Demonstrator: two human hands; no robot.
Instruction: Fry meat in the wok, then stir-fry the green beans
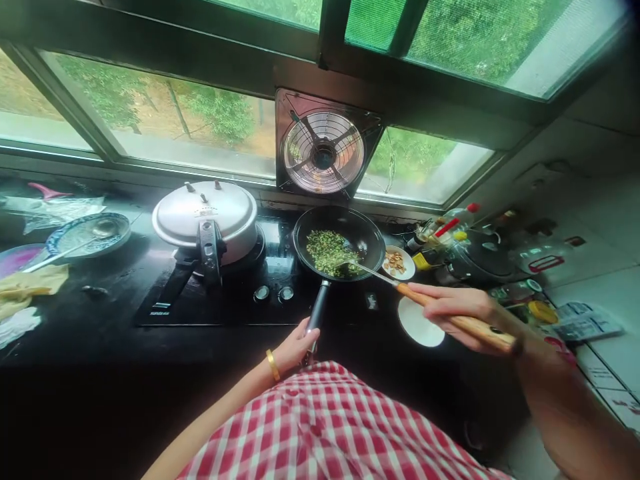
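A black wok (367, 230) stands on the right side of the stove, with chopped green food (327, 252) heaped in its left and lower part. My left hand (299, 347) is closed round the wok's dark handle (320, 308). In my right hand (457, 311) is a spatula (405, 289) with a long wooden handle and a metal shaft. The spatula's head lies in the green food, so its shape is partly hidden. Right of the wok, a small white plate (407, 261) holds brown pieces. Below it, a white plate (420, 327) lies partly behind my right hand.
A silver pressure cooker (235, 200) sits on the left of the black stove (270, 310). Further left is a blue-rimmed plate (83, 248) with a spoon. Bottles and jars (450, 233) crowd the right wall. An exhaust fan (324, 152) is set in the window above.
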